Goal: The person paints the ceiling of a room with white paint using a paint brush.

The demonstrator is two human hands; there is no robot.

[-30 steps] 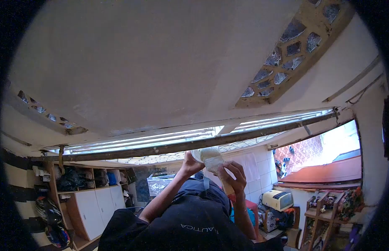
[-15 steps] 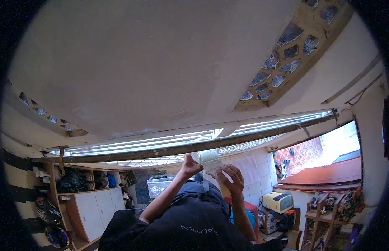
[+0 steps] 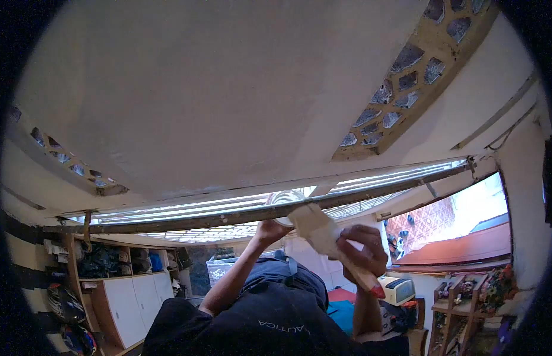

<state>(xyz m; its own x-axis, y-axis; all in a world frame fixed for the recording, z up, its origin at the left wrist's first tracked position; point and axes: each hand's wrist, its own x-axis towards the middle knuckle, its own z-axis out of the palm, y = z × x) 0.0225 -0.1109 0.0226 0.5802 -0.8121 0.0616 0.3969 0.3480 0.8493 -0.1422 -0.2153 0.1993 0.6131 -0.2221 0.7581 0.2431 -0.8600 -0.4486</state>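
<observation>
My right hand point(image 3: 365, 252) is closed round the handle of a wide brush point(image 3: 313, 224). The brush's pale, flat head points up and to the left, and its handle ends in a red tip below the hand. My left hand point(image 3: 272, 230) is closed on a whitish round container point(image 3: 282, 202), raised near the wooden pole point(image 3: 228, 218). The brush head is right beside the container; whether they touch is unclear. The container's contents are not visible.
A plain pale wall surface point(image 3: 199, 101) fills the upper view, with a stone-patterned strip point(image 3: 400, 89) at right. Cabinets point(image 3: 125, 302) stand at lower left. A wooden shelf point(image 3: 460, 305) and a cream-coloured appliance point(image 3: 397, 291) are at lower right.
My right hand has moved right and nearer the camera with the brush, whose head has come away from over the container. My left hand has hardly moved.
</observation>
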